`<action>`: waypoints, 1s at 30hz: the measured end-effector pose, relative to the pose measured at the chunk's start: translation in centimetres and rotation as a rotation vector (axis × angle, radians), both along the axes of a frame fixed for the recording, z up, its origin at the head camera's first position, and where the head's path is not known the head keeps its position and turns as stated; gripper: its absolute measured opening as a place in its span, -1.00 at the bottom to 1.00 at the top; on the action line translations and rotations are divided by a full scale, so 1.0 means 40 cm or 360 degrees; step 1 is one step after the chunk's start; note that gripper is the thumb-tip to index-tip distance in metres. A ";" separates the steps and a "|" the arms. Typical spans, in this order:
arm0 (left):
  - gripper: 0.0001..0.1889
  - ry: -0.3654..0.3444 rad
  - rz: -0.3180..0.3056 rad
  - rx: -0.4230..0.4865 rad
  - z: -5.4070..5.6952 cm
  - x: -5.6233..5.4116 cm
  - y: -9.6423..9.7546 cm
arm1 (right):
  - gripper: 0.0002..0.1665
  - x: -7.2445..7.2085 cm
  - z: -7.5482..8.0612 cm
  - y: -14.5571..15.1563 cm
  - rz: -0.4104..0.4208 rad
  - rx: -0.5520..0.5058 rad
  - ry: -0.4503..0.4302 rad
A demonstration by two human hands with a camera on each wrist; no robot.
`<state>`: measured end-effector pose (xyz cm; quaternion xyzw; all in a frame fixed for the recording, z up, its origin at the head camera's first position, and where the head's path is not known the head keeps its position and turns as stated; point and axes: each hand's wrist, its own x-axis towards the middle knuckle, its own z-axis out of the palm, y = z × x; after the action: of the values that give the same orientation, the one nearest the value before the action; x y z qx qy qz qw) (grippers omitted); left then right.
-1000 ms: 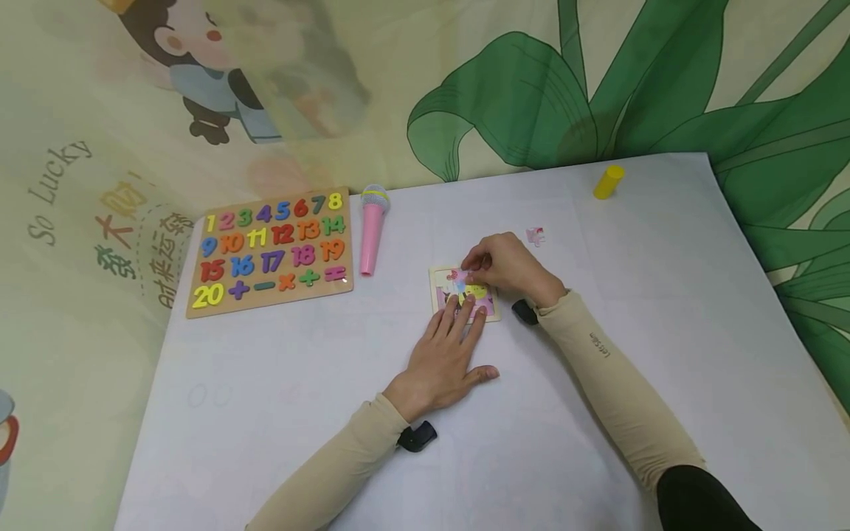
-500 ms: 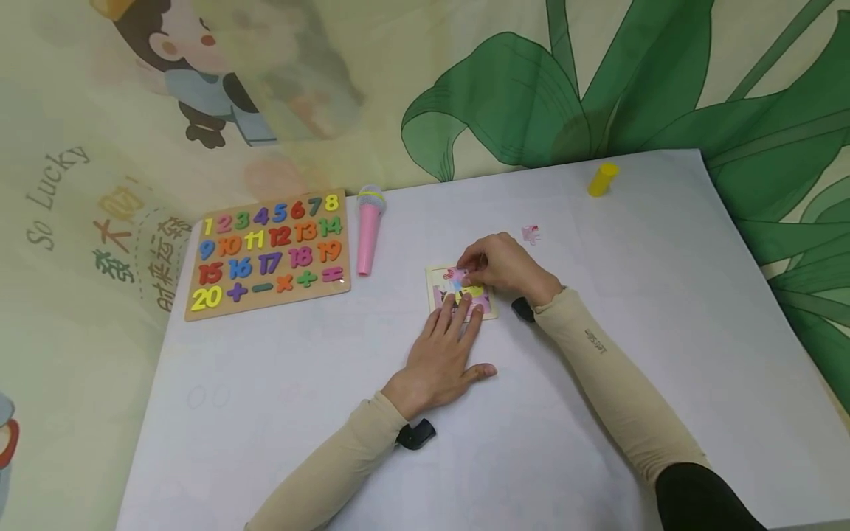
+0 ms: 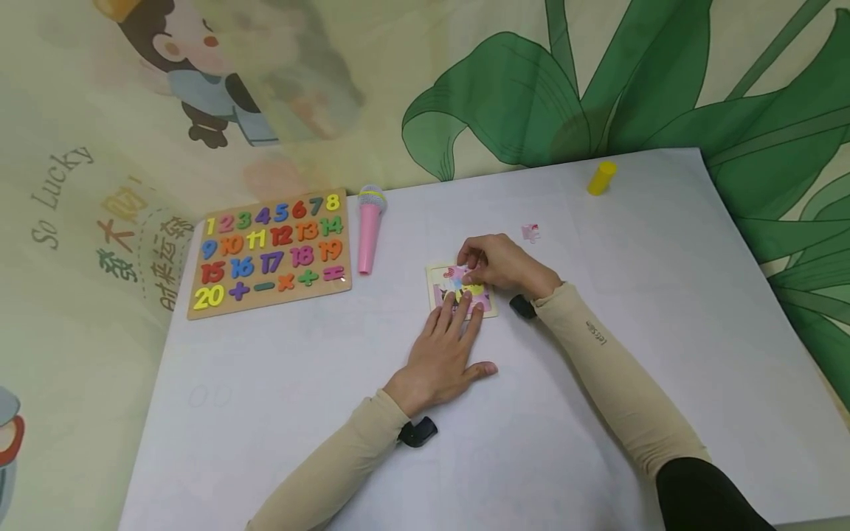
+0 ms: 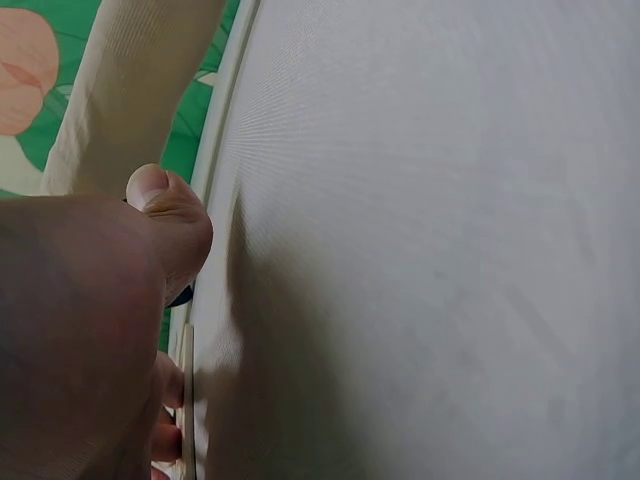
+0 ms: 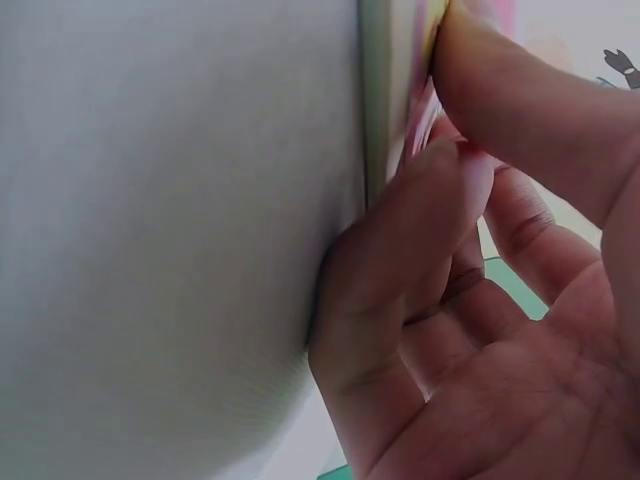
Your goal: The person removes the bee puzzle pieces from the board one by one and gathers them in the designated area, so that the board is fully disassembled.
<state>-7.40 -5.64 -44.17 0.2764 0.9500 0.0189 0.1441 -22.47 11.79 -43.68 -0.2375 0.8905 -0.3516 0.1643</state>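
Note:
A small square jigsaw puzzle point(image 3: 437, 295) in a pale wooden frame lies on the table, its picture pink and yellow. My left hand point(image 3: 438, 361) rests on its lower part with straight, spread fingers; the left wrist view has the thumb point(image 4: 175, 215) held off the table and fingertips at the board's edge. At the puzzle's upper right corner, my right hand point(image 3: 501, 264) has curled fingers and pinches a puzzle piece between thumb and index finger. That piece is mostly hidden by the fingers. One loose pink puzzle piece point(image 3: 530, 233) lies beyond the right hand.
A wooden number board point(image 3: 272, 254) with colourful digits lies at the back left. Beside it is a pink toy microphone point(image 3: 369, 232). A yellow cylinder point(image 3: 602, 178) stands near the back edge of the white-covered table point(image 3: 664, 295).
Both hands stay almost in place at the puzzle. The head view has shifted slightly; the right hand's fingers have moved very little.

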 end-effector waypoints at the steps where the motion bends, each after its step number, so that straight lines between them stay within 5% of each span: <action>1: -0.01 0.0002 0.0001 -0.0003 0.000 0.000 0.000 | -0.72 0.000 -0.001 0.000 -0.0003 0.0001 -0.0003; 30: -0.01 0.0011 0.0000 -0.0001 -0.005 0.003 -0.006 | -0.63 0.014 -0.007 0.008 -0.0015 -0.0068 -0.0044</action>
<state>-7.29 -5.86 -44.36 0.2765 0.9505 0.0177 0.1409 -21.90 12.11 -43.95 -0.2318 0.8816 -0.3746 0.1697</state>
